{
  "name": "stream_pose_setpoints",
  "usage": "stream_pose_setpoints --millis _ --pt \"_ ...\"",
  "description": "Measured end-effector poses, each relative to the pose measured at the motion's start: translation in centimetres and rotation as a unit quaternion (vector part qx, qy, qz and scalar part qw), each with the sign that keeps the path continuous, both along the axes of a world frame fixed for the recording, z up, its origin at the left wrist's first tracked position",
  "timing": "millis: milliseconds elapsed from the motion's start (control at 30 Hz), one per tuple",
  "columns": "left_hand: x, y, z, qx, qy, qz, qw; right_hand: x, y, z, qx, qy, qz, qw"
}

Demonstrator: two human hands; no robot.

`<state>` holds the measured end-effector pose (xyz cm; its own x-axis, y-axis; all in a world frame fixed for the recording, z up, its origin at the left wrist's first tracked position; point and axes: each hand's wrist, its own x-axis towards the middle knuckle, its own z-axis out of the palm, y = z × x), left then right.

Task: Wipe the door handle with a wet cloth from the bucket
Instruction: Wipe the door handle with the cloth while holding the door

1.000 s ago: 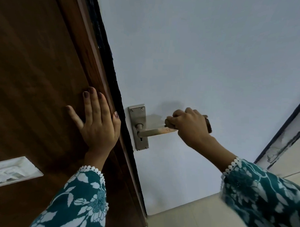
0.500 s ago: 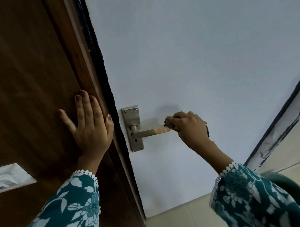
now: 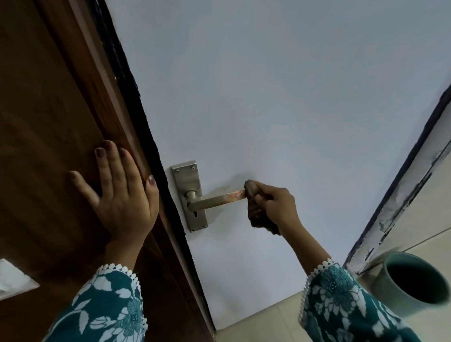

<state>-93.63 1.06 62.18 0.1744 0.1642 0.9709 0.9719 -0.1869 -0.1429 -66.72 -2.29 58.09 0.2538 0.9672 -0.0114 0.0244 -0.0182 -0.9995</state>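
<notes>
A silver lever door handle [image 3: 213, 201] sticks out from its metal backplate [image 3: 187, 179] on a white door [image 3: 286, 96]. My right hand [image 3: 275, 204] grips a dark brown cloth [image 3: 255, 205] that wraps the free end of the lever. Part of the cloth hangs below my fingers. My left hand [image 3: 121, 192] lies flat with fingers spread on the brown wooden panel [image 3: 36, 138], beside the door's dark edge. A teal bucket [image 3: 415, 282] stands on the floor at the lower right; its inside is dark.
A dark door frame [image 3: 403, 177] with chipped paint runs diagonally at the right. Pale floor tiles [image 3: 260, 328] lie below the door. A white plate [image 3: 3, 280] is set in the wooden panel at the lower left.
My right hand has slid the cloth out to the tip of the lever, so more cloth shows. The view has shifted and the bucket has come into sight. My left hand stays flat.
</notes>
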Motion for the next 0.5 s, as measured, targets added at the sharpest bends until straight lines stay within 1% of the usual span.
stream_pose_setpoints --millis 67,100,200,233,333,367,500 --pt "0.0 0.0 0.0 0.001 -0.002 0.001 1.0 -0.3 -0.2 0.1 -0.011 0.047 0.009 0.999" --pt "0.0 0.0 0.0 0.001 -0.002 0.002 1.0 -0.5 -0.4 0.5 0.002 0.046 0.009 0.999" --pt "0.2 0.0 0.0 0.004 -0.007 0.001 1.0 -1.1 -0.5 1.5 0.041 -0.017 -0.015 0.999" --pt "0.3 0.0 0.0 0.004 -0.009 0.002 1.0 -1.2 -0.4 1.3 0.039 -0.008 -0.018 0.999" --pt "0.3 0.1 0.0 0.004 -0.01 0.001 1.0 -1.6 -1.0 0.0 -0.02 0.151 -0.021 0.988" --pt "0.3 0.1 0.0 0.004 -0.011 0.003 1.0 -1.8 -1.3 -0.5 -0.04 0.179 -0.016 0.983" --pt "0.2 0.1 -0.1 0.009 -0.009 0.001 1.0 -4.3 -2.4 -0.8 -0.086 0.211 0.026 0.973"
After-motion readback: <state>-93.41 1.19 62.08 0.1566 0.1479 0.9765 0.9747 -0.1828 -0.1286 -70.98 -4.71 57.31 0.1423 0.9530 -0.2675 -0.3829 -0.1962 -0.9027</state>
